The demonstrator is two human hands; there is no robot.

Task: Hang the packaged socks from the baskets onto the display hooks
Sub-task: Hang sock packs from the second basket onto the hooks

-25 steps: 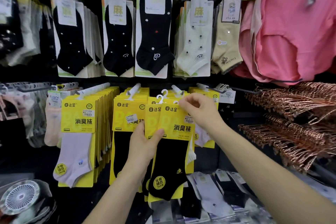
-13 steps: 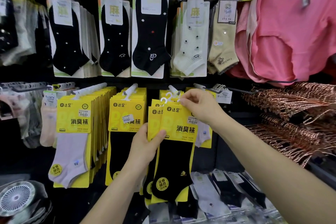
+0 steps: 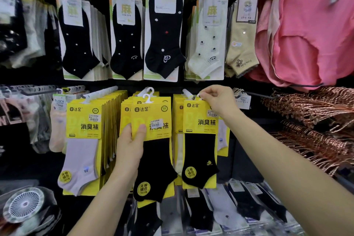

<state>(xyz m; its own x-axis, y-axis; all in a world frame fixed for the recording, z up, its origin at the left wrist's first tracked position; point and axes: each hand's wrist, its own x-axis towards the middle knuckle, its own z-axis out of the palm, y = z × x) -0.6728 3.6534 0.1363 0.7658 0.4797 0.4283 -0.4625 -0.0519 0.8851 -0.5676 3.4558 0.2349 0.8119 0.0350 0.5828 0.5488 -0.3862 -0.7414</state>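
The left hand [image 3: 132, 145] grips 1 black sock pack [image 3: 153, 140] by its yellow card, thumb in front. Farther in, the right hand [image 3: 218, 99] pinches the white hanger [image 3: 199, 97] of a 2nd pack [image 3: 199, 122] at the display hook [image 3: 186, 93]; hanging looks under way. Next, probably: seat that hanger fully, then release.

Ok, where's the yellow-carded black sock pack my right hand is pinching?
Head view, right of centre: the yellow-carded black sock pack, pinched by the right hand at a white display hook, beside the similar pack in the left hand.

Sock packs [image 3: 199, 119] — 达足, 消臭袜.
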